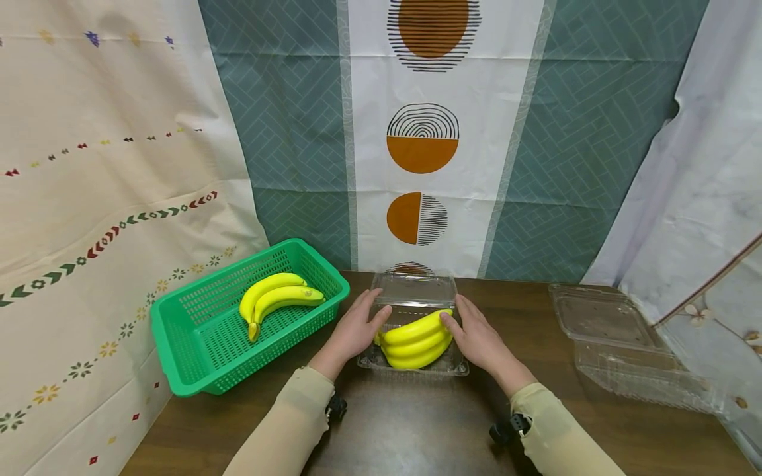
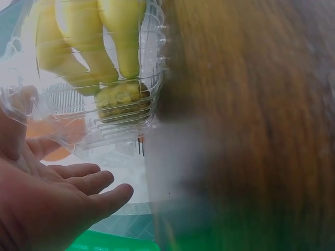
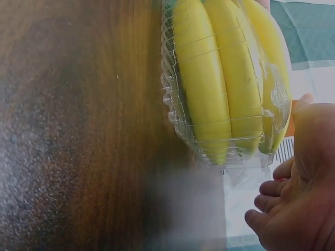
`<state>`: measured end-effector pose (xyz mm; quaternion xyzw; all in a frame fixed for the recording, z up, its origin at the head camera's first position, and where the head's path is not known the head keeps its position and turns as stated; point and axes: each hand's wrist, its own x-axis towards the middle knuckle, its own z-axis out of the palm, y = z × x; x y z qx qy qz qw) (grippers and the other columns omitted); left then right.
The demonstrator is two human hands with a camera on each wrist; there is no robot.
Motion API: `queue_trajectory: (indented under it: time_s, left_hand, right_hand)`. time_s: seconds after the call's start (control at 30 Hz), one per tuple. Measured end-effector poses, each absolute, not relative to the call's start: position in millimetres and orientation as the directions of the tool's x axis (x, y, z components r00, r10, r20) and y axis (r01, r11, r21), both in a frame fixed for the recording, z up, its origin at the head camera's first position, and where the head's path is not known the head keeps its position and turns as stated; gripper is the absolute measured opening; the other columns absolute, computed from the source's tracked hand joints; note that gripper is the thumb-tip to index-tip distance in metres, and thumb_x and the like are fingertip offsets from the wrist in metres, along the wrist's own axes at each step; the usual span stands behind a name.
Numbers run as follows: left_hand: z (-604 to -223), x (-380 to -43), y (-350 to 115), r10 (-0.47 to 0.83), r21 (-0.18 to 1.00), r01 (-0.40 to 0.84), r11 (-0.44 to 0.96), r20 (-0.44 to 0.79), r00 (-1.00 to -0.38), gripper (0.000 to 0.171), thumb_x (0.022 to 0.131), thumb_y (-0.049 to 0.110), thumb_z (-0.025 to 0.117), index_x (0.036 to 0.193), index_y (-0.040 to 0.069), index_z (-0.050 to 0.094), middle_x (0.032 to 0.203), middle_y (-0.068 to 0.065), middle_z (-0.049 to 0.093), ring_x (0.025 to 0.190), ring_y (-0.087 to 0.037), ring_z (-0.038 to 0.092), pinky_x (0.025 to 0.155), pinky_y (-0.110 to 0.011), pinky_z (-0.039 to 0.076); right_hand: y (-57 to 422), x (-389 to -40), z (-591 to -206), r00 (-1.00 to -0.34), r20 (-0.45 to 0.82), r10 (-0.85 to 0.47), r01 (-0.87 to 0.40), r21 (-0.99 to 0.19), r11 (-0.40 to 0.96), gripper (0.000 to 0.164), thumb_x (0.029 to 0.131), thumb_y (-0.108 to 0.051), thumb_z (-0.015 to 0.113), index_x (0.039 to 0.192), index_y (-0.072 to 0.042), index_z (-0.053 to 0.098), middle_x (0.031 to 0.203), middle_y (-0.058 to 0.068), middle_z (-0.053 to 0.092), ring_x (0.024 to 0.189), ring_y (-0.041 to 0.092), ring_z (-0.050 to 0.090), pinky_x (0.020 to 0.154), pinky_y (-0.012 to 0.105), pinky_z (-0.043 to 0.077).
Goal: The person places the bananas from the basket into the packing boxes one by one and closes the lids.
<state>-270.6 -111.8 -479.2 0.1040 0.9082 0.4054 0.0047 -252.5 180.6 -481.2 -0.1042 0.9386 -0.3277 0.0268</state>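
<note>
A bunch of yellow bananas (image 1: 417, 342) lies in the base of a clear plastic clamshell box (image 1: 461, 365). Behind it the box's lid (image 1: 417, 289) stands raised. My left hand (image 1: 354, 327) is at the box's left side, fingers extended and thumb over the edge near the stem end. On the other side, my right hand (image 1: 481, 338) has its thumb right at the banana tips, with fingers along the box's right side. Through the clear wall, the left wrist view shows the brown-green stem (image 2: 123, 102). Loose, spread fingers (image 3: 269, 203) appear below the box in the right wrist view.
A green plastic basket (image 1: 196, 370) on the left holds another bunch of bananas (image 1: 280, 295). To the right, another clear clamshell box (image 1: 613, 324) lies opened out on the dark wooden table (image 1: 411, 423). Patterned cloth (image 1: 297, 132) hangs behind and at both sides.
</note>
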Motion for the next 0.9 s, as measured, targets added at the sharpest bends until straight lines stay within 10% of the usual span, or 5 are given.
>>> queue_trajectory:
  time_s: [0.9]
  left_hand:
    - [-472.7, -264.3, -110.6, 0.186, 0.747, 0.219, 0.628, 0.13, -0.974, 0.065, 0.115, 0.046, 0.06, 0.17, 0.016, 0.044, 0.177, -0.02, 0.031, 0.157, -0.045, 0.041, 0.122, -0.068, 0.036]
  right_hand:
    - [184.6, -248.5, -471.3, -0.987, 0.077, -0.143, -0.154, -0.719, 0.678, 0.087, 0.117, -0.062, 0.041, 0.176, -0.001, 0.018, 0.178, 0.028, 0.021, 0.161, 0.051, 0.027, 0.126, 0.07, 0.026]
